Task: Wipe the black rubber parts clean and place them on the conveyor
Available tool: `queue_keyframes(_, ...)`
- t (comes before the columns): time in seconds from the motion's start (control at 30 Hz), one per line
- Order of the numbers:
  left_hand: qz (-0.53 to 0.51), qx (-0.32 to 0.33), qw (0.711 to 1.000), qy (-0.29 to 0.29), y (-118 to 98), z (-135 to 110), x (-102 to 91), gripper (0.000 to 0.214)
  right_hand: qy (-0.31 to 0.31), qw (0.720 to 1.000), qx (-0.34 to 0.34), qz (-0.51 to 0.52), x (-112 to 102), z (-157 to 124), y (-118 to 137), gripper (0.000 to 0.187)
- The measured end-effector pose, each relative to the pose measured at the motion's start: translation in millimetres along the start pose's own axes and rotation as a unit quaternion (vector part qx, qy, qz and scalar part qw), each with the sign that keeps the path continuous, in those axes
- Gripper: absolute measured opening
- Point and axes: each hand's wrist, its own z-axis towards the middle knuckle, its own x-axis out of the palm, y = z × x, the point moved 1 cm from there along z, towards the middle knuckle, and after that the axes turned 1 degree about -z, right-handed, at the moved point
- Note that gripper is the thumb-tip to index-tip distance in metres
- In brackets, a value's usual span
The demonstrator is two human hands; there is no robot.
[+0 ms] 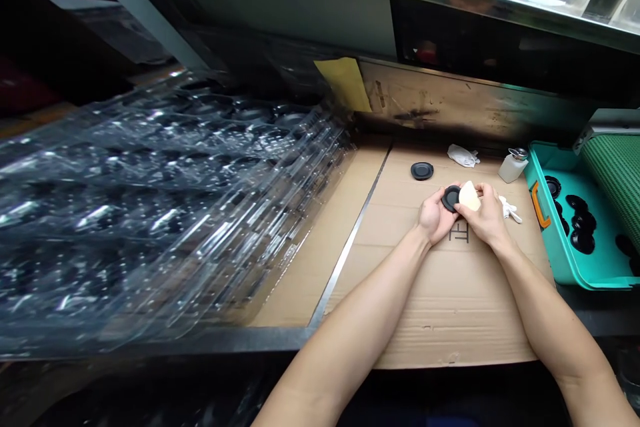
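Observation:
Above the cardboard sheet [425,307], my left hand [432,216] is closed around a round black disc-shaped part [451,199] with a raised inner ring. My right hand [487,215] pinches a pale cream pad [469,196], perhaps a sponge or folded cloth, against the disc's right side. A second black disc [422,171] lies flat on the cardboard beyond my left hand. Behind my hands is a crumpled white wipe [463,155]. Another white scrap [511,210] rests just right of my right hand.
A white pump bottle [513,165] stands at the back right. Beside it, a teal bin [565,267] holds several black parts, below a green conveyor belt [617,167]. Stacked clear plastic trays [150,213] fill the left side. A shelf [480,3] crosses overhead.

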Motion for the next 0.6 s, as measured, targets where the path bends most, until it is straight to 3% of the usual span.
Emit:
queue_keyframes(0.13,0.008,-0.001,1.000,-0.002,1,-2,1.2,0.039,0.103,0.994,-0.008,0.040,-7,0,6,0.035)
queue_keyframes(0.27,0.028,-0.012,0.999,0.011,6,-3,2.9,0.040,0.064,0.997,-0.010,0.051,-5,3,7,0.029)
queue_keyframes(0.4,0.036,-0.016,0.999,-0.003,8,-2,1.2,0.039,0.099,0.991,-0.007,0.088,-1,6,5,0.027)
queue_keyframes(0.53,0.039,-0.011,0.999,-0.001,9,0,-1.0,0.040,0.049,0.997,0.026,0.058,-2,6,8,0.028)
queue_keyframes(0.6,0.039,-0.011,0.999,0.000,9,1,-1.7,0.039,0.070,0.996,0.013,0.051,-2,4,11,0.028)
